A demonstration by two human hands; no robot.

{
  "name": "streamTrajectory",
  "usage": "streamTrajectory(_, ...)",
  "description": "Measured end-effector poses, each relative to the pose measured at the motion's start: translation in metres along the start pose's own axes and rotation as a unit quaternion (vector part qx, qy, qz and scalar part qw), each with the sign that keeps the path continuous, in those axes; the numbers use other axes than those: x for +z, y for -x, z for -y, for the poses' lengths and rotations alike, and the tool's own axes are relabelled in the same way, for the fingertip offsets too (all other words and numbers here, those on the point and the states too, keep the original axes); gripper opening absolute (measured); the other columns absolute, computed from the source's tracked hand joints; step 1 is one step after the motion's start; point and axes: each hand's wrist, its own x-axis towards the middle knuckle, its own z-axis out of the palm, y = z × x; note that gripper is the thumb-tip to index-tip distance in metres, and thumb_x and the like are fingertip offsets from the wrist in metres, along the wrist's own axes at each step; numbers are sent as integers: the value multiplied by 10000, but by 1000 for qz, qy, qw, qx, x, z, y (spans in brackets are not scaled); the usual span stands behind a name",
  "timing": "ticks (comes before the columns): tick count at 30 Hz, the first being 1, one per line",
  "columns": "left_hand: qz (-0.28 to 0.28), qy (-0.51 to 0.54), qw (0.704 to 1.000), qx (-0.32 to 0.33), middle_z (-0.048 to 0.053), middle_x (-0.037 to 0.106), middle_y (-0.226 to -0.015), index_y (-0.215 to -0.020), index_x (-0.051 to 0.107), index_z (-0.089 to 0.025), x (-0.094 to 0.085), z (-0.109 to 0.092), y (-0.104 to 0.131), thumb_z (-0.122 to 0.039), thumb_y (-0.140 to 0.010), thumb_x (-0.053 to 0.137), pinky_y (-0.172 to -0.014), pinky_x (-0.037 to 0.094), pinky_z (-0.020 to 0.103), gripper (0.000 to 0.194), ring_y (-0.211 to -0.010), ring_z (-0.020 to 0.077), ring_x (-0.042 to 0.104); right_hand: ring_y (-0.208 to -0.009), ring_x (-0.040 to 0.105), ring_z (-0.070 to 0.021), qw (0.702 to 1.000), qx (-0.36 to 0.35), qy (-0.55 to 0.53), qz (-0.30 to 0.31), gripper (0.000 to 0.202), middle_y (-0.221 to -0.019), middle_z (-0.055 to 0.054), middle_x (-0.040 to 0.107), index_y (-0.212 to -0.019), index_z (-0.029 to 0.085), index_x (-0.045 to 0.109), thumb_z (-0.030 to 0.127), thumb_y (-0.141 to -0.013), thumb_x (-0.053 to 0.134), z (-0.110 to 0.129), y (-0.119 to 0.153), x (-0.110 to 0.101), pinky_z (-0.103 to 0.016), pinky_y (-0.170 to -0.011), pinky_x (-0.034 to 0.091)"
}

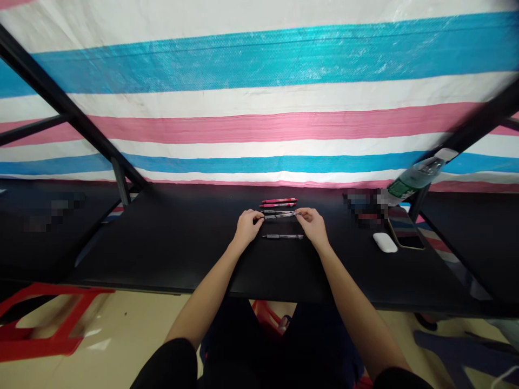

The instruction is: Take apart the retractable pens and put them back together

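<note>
Between my two hands a clear pen with dark ends (281, 215) lies sideways, one end pinched by each hand. My left hand (248, 225) holds its left end with closed fingers, and my right hand (312, 222) closes on its right end. Just behind it is a black pen (272, 212), partly hidden. Farther back, two red pens (279, 200) lie roughly parallel on the black table (194, 232). Nearer to me, another clear and black pen (284, 236) rests on the table, apart from both hands.
On the right are a plastic bottle (417, 178), a white case (385, 242) and a phone (407, 232). A striped sheet (267, 129) hangs behind the table between slanted black bars. A red stool (73, 319) stands at the lower left.
</note>
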Motion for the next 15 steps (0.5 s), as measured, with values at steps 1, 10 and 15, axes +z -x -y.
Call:
streamTrajectory(1,-5,18,1000,0,40,643,-788,-805,688,-188,-1,-1,0,-176,-791,609,-733,484,309,82,-737,168,580,-679,566,-168,999,17,-34,2,237,-813,-47,610,-819,188,671,400,-714,658,2,0,0,-324,-659,466)
streamTrajectory(10,23,176,983,-52,3,602,-701,-754,565,-183,-7,-15,1,-376,-901,485,-688,443,255,256,-677,137,557,-490,488,-116,971,94,-207,68,303,-539,23,556,-748,195,629,488,-709,697,16,3,-1,-252,-464,367)
streamTrajectory(15,44,200,976,-67,-20,522,-613,-683,484,-190,-9,-20,2,-422,-925,442,-647,410,240,339,-600,116,504,-486,498,-112,967,92,-219,94,313,-545,23,564,-746,192,627,492,-708,707,19,4,0,-250,-471,375)
